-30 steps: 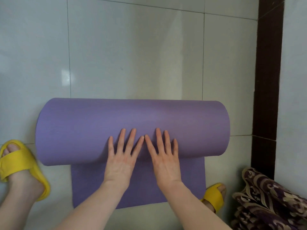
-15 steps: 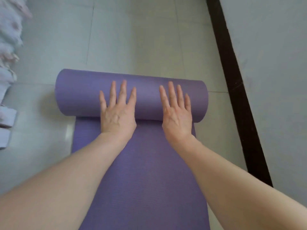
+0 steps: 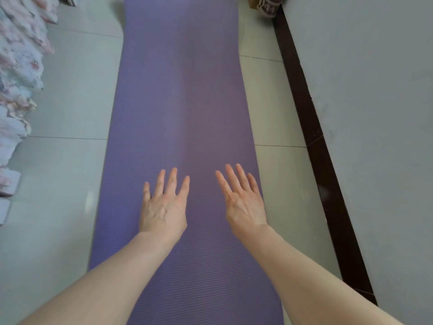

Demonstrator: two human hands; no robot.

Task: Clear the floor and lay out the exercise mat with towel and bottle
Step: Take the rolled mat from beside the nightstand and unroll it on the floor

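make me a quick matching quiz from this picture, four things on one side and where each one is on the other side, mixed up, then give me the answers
Things:
1. purple mat
2. dark skirting strip
3. floral fabric
4. patterned cloth

Places:
A. far end, right of the mat
B. foot of the right wall
C. left edge of view
D. flat down the middle, under both open hands

Pairs: 1-D, 2-B, 3-C, 4-A. The left hand and right hand hold nothing.

Both forearms were bare, no sleeves in frame. Left hand [image 3: 164, 207] and right hand [image 3: 243, 202]: no rings, watch or gloves.
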